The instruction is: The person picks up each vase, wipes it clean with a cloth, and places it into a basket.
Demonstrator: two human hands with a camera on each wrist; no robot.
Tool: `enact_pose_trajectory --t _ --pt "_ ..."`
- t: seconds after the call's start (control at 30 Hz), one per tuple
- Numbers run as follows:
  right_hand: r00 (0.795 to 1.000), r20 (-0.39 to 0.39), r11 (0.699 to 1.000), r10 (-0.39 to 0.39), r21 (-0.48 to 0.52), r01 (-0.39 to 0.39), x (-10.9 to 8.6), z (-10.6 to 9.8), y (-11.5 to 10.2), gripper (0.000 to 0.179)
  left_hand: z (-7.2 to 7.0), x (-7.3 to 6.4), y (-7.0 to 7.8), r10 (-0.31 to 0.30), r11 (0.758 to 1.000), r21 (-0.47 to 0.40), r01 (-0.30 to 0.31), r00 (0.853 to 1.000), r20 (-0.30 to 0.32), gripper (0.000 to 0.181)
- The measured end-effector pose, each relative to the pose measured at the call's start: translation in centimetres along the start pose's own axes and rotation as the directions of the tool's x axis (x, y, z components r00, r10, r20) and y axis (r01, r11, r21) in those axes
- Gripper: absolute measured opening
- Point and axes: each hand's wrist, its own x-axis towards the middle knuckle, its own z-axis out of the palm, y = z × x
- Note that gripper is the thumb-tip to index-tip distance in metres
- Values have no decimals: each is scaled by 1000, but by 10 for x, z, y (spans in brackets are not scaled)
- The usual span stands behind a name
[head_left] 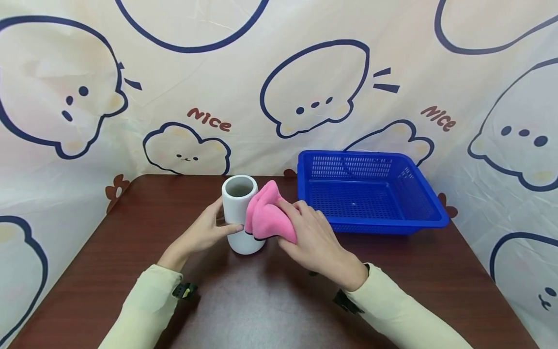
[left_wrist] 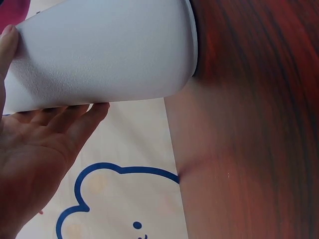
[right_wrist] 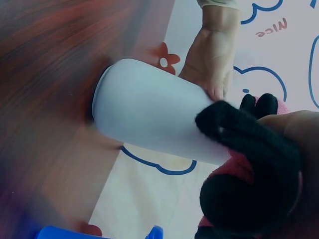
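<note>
A white cylindrical vase [head_left: 237,211] with an open top stands upright on the brown table. My left hand [head_left: 205,232] grips its left side, thumb across the front and fingers behind; the left wrist view shows the vase [left_wrist: 109,55] between thumb and fingers of the left hand [left_wrist: 40,149]. My right hand [head_left: 311,237] holds a folded cloth [head_left: 272,218], pink on one face and black on the other, against the vase's right side. In the right wrist view the cloth's black folds [right_wrist: 249,169] cover part of the vase [right_wrist: 149,109].
A blue plastic basket [head_left: 375,224] with perforated walls stands at the back right of the table [head_left: 261,310], just beyond my right hand. A cartoon-printed curtain [head_left: 244,97] hangs behind the table and along both sides.
</note>
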Motion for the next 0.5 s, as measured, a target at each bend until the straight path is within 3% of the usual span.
enact_pose_trajectory --t 0.23,0.5 --pt "999 -20 999 -38 -21 38 7 4 1 70 0 1 -2 30 999 -44 -30 1000 7 79" --pt "999 35 1000 -15 -23 16 10 7 1 69 0 1 -1 21 999 -40 -21 1000 7 80"
